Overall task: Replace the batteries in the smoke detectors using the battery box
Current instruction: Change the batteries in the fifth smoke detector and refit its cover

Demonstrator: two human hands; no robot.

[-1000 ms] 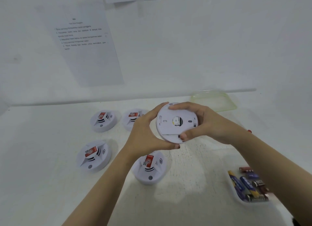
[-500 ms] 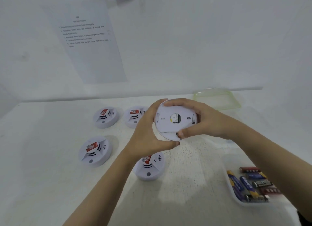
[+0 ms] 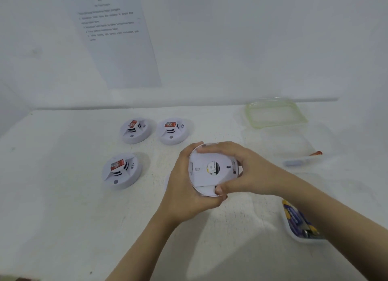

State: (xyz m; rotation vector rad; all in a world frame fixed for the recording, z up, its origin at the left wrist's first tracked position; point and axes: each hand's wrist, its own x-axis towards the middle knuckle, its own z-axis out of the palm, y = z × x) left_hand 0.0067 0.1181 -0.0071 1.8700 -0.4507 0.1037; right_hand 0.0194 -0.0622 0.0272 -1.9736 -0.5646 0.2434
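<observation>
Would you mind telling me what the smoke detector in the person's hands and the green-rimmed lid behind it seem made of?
The held smoke detector looks like matte white moulded plastic: smooth, even shell, crisp seams. The lid seems clear plastic with a pale green rim, possibly a rubbery seal; the table shows through.

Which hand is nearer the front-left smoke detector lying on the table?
Left. The left hand grips the raised detector to the right of that smoke detector; the right hand holds its far side, farther away.
</observation>
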